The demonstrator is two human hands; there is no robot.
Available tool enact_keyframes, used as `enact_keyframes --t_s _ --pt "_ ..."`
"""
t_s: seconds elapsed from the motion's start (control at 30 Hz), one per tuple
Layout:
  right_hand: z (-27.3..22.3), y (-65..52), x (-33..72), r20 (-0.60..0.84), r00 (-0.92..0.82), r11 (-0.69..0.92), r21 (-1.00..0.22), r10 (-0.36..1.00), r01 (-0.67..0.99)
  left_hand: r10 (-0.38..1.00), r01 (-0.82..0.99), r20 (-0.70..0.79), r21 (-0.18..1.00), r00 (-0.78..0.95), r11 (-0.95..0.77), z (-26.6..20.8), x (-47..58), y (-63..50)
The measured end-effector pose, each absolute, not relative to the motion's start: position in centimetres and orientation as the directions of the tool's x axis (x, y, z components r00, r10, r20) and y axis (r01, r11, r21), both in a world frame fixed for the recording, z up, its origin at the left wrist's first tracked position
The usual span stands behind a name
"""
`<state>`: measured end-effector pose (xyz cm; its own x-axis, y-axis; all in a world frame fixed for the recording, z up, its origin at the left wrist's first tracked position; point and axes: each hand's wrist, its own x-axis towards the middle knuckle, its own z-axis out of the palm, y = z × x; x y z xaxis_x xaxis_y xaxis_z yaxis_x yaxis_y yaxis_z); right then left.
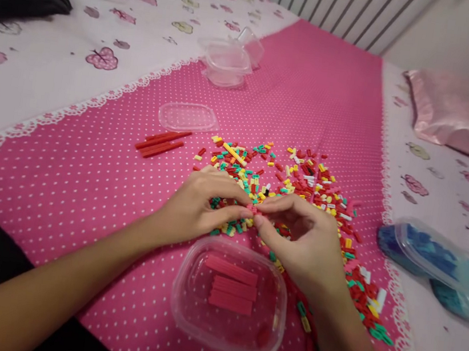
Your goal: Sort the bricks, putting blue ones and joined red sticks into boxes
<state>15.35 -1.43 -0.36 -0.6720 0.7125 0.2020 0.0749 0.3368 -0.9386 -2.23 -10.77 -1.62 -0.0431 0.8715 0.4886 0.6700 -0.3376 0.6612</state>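
Nearest is a clear tub on the pink sheet, w/ three pink bars lying flat inside, side by side. Just behind its rim the left hand and right hand meet; fingertips of both pinch narrow on one small pink piece between them, above the near edge of the bead pile. The pile (red, yellow, green, white bits) spreads behind and to the right of the hands, partly hidden by them. Left of it lie red sticks, apart from the pile. Behind them a flat clear lid. Right side: a bag w/ blue pieces. Farther back, empty clear tubs stacked loosely; far right a pink pillow.
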Motion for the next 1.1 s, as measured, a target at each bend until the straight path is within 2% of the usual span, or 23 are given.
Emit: enact_keyframes --t_s 0.23,0.63,0.83,0.93,1.1 --pt "-0.1 -1.4 15.6 0.203 -0.669 0.329 -0.942 0.715 0.065 0.876 0.582 0.482 0.718 -0.019 -0.383 -2.0 -2.5 -10.6" --pt "0.3 -1.4 15.7 0.215 -0.762 0.471 -0.872 0.610 0.131 0.821 0.732 0.554 0.500 0.140 -0.462 -2.7 -2.5 -11.1" --pt "0.1 -0.5 16.3 0.161 -0.772 0.359 -0.929 0.615 0.092 0.841 0.722 0.537 0.558 0.062 -0.410 -2.3 -2.2 -11.0" --pt "0.0 -0.5 16.3 0.154 -0.737 0.337 -0.935 0.658 0.106 0.853 0.713 0.520 0.584 0.039 -0.388 -2.2 -2.2 -10.9" --pt "-0.1 -1.0 15.7 0.141 -0.747 0.325 -0.940 0.649 0.104 0.852 0.719 0.523 0.583 0.023 -0.377 -2.2 -2.3 -10.9"
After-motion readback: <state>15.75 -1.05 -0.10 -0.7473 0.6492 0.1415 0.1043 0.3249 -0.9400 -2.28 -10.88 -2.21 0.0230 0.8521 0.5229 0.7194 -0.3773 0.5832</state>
